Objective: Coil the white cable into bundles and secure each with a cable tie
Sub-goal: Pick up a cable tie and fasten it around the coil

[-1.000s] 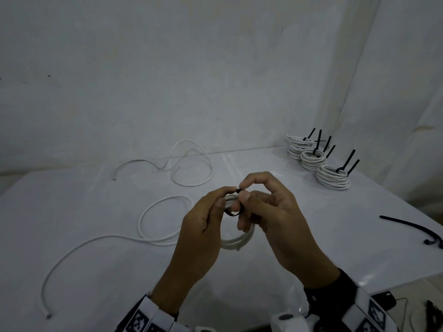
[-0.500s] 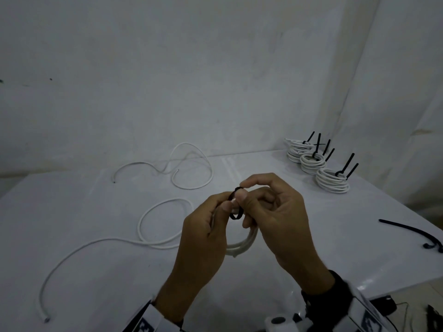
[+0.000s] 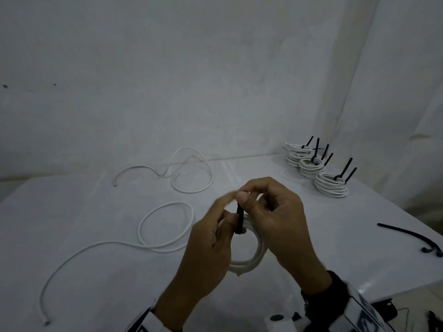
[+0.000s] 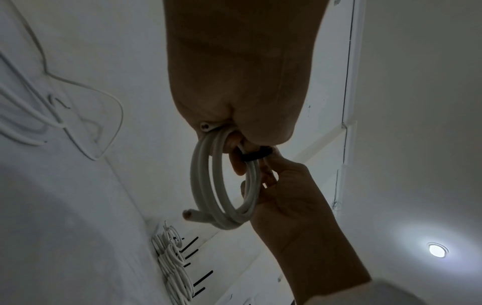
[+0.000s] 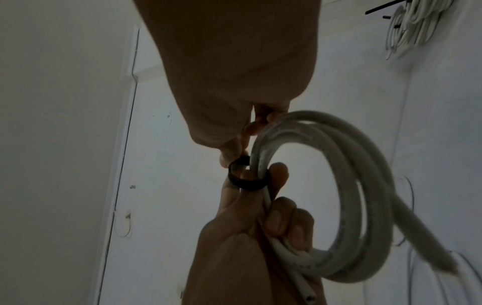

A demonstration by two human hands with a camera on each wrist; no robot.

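Observation:
Above the table's front middle, my left hand [image 3: 223, 221] grips a small coil of white cable [image 3: 251, 259], its fingers curled round the strands [image 5: 284, 222]. A black cable tie [image 3: 239, 219] loops round the coil's top [image 5: 245, 181]. My right hand [image 3: 244, 192] pinches the tie's upper end between thumb and forefinger. In the left wrist view the tie [image 4: 256, 155] sits snug round the coil [image 4: 208, 185], with the right hand [image 4: 287, 196] behind it. One cut cable end [image 4: 190, 214] sticks out at the coil's bottom.
Three tied white bundles [image 3: 330, 185] with black tie tails upright stand at the table's back right. A loose black tie [image 3: 407, 236] lies near the right edge. Uncoiled white cables [image 3: 165, 226] [image 3: 191, 168] sprawl over the left and back of the white table [image 3: 96, 271].
The tie was a small round loop between the fingertips; now it runs as a straight strip from my right thumb down to the coil. My left forefinger is blurred with motion.

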